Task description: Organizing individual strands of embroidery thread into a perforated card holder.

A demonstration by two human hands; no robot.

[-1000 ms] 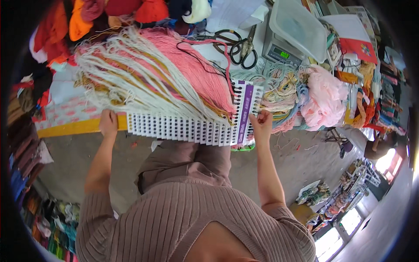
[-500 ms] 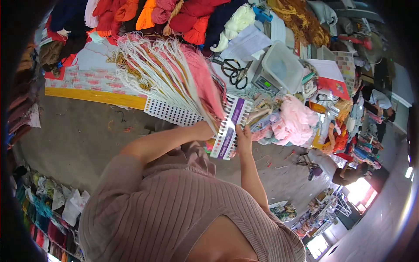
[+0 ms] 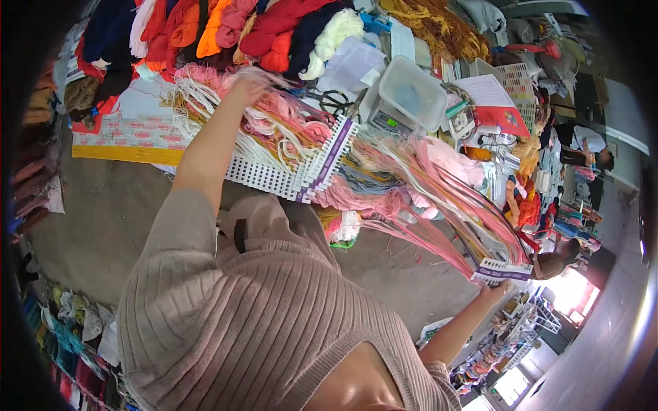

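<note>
Far out to the right, my right hand (image 3: 495, 293) grips the edge of a white punched thread card (image 3: 502, 272) with a purple band. Long pink, white, yellow and dark strands (image 3: 466, 195) trail from this card back to the table. My left hand (image 3: 250, 85) reaches over a heap of pink and white threads (image 3: 274, 133) at the far left of the table; motion smears its fingers. More punched cards with purple bands (image 3: 329, 157) lie overlapped in a stack at the table's front edge, between my hands, beside a long dotted white card (image 3: 264, 179).
Red, orange and navy yarn hanks (image 3: 274, 34) line the back. Dark scissors (image 3: 334, 103), a digital scale (image 3: 391, 122) and a clear plastic tub (image 3: 412, 89) stand mid-table. Pale pink yarn (image 3: 449, 161) lies right of them. Another person (image 3: 582, 140) is at the far right.
My right hand has swung far right with a thread card, drawing its strands out. My left hand has moved from the card stack up and away over the thread heap.
</note>
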